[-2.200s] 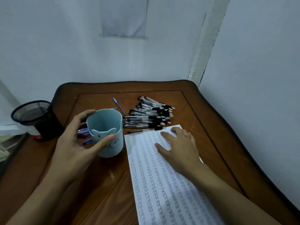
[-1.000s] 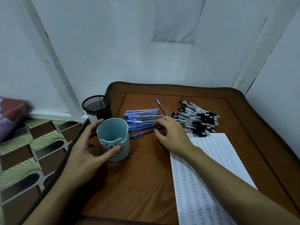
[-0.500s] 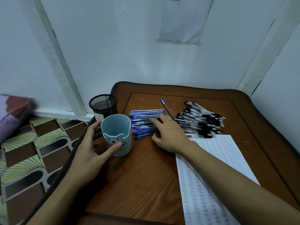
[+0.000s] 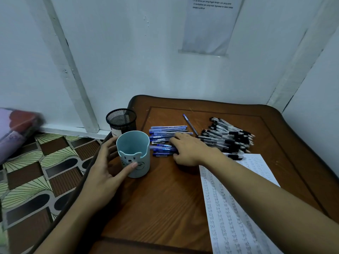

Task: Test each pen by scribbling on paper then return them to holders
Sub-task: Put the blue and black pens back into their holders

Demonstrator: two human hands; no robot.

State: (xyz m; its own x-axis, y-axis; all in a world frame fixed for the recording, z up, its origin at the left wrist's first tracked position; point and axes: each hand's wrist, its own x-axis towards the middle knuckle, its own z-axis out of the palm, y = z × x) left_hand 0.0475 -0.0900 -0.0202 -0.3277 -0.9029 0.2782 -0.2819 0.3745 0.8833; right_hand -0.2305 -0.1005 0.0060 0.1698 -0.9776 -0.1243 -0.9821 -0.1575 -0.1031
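Cup holder (image 4: 134, 154) stands at the bench (image 4: 165, 208) left edge, mesh holder (image 4: 121, 120) just behind it. Right of the cup: a pen pile (image 4: 163, 133), then a single pen (image 4: 190, 124), then a second pen pile (image 4: 227, 138) farther right. Paper (image 4: 229, 208) lies in front of the second pile, touching it. Left hand (image 4: 102, 173) wraps the cup; right hand (image 4: 189, 149) rests on the first pile.

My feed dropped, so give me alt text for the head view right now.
The left hand holds a blue cup on a wooden table while the right hand rests on blue pens beside it. Further right lies a pile of black pens, scribbled paper lies nearer, and a mesh holder stands behind the cup.
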